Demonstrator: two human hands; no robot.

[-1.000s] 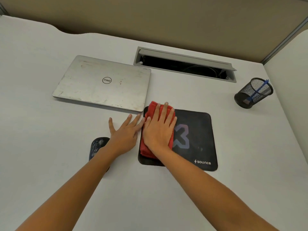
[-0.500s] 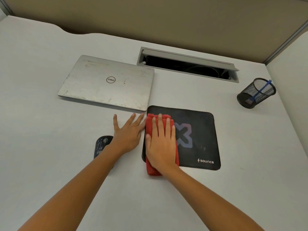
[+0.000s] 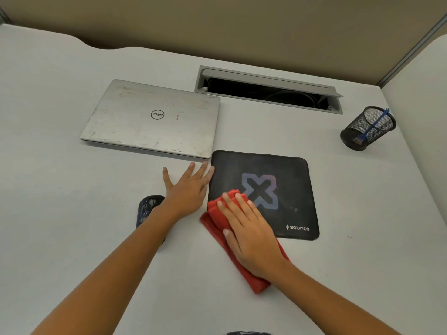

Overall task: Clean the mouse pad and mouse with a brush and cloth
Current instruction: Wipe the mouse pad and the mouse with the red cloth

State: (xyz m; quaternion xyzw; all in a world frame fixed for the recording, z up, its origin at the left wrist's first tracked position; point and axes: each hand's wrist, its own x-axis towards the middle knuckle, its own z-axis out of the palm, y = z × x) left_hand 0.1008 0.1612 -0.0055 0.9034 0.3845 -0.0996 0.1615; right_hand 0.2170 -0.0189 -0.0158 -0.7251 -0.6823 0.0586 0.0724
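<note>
Pressing flat, the right hand pins the red cloth across the mouse pad corner; the left hand lies open beside.

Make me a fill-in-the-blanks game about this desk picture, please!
1. The right hand presses a cloth whose colour is ____.
2. The left hand lies flat on the desk, just left of the mouse ____.
3. The laptop has its lid ____.
4. The mesh cup holds a pen whose colour is ____.

Missing words: red; pad; closed; blue
</note>
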